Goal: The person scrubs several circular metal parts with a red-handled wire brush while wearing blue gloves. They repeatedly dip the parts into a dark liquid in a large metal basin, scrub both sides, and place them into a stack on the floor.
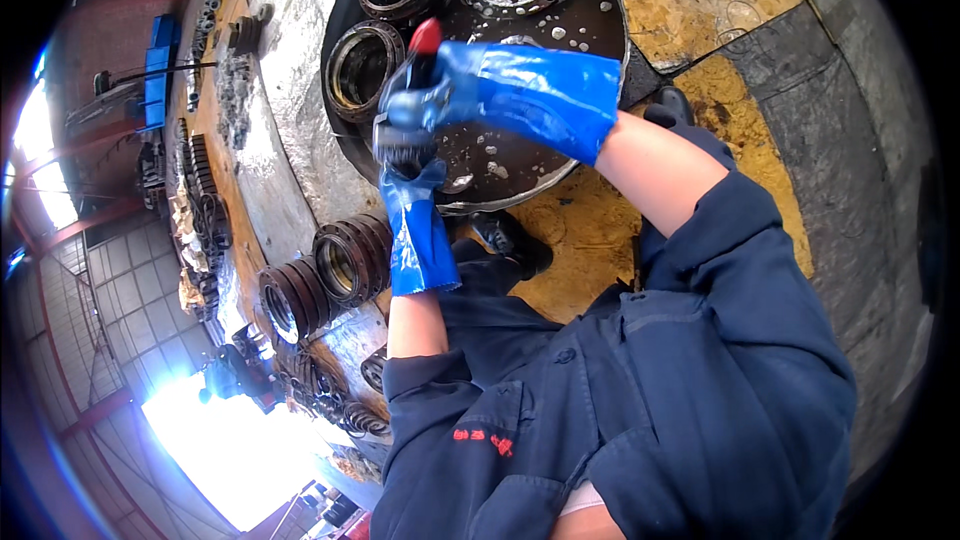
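A brush (405, 152) with dark bristles and a black handle ending in a red tip is in my right hand (440, 98). That hand wears a blue rubber glove, its fingers wrapped round the brush and blurred. Just below the bristles is my left hand (415, 183), also blue-gloved. Its fingers look curled, but the brush partly covers them and whatever they hold cannot be made out. Both hands are over the near left rim of a round tub (628, 40) of dark, foamy liquid. Flanged metal rings (362, 68) sit in the tub, left of and beyond my hands.
Ribbed metal cylinders (345, 258) lie beside my left forearm. More rings and small metal parts (205, 230) line the wooden surface at left. A blue bin (160, 70) stands farther left. My dark shoes (512, 243) are by the tub on stained yellow flooring (580, 250).
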`<move>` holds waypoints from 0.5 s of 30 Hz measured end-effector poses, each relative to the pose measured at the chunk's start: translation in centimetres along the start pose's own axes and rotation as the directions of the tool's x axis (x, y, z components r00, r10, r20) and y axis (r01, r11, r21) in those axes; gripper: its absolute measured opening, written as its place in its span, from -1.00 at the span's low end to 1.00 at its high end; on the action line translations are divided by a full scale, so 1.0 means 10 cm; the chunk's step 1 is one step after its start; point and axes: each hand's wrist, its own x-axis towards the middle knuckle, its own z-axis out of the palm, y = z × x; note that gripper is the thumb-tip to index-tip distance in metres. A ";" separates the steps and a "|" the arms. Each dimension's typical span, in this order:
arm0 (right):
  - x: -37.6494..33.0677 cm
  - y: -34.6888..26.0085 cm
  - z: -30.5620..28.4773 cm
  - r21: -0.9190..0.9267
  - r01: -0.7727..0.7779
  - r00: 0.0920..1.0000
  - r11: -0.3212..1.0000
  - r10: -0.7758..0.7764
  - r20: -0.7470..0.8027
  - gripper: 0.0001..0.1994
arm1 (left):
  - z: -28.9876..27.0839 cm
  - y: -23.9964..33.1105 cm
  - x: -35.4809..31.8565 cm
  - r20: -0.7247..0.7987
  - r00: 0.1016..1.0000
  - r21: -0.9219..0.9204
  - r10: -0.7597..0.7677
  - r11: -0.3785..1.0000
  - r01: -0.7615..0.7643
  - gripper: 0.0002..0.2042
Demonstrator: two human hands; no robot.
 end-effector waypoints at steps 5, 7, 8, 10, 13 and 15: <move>-0.10 -0.06 0.00 -0.093 0.012 0.993 0.996 -0.023 -0.116 -0.77 | 0.04 0.15 0.11 0.074 0.990 0.472 0.118 0.871 -0.139 -0.42; -0.11 -0.26 -0.06 -0.093 -0.211 0.957 0.973 0.186 -0.223 -0.72 | 0.01 0.11 -0.03 0.036 0.995 0.205 0.091 0.974 -0.097 -0.49; -0.05 -0.15 -0.09 -0.118 -0.212 0.962 0.970 0.186 -0.201 -0.70 | -0.01 0.09 -0.07 0.022 0.997 0.062 0.076 0.995 -0.078 -0.52; 0.10 0.26 -0.32 -0.165 -0.215 0.965 0.963 0.183 -0.188 -0.64 | 0.05 0.23 -0.12 0.007 0.998 0.081 0.060 0.995 -0.060 -0.52; -0.14 0.55 -0.29 0.035 -0.242 0.873 0.970 0.234 -0.427 -0.59 | 0.03 0.23 -0.17 0.010 1.000 0.046 0.025 0.999 -0.026 -0.51; -0.19 0.64 -0.33 -0.017 -0.430 0.804 0.903 0.374 -0.463 -0.54 | -0.01 0.28 -0.13 0.055 0.999 0.037 0.000 0.999 -0.002 -0.50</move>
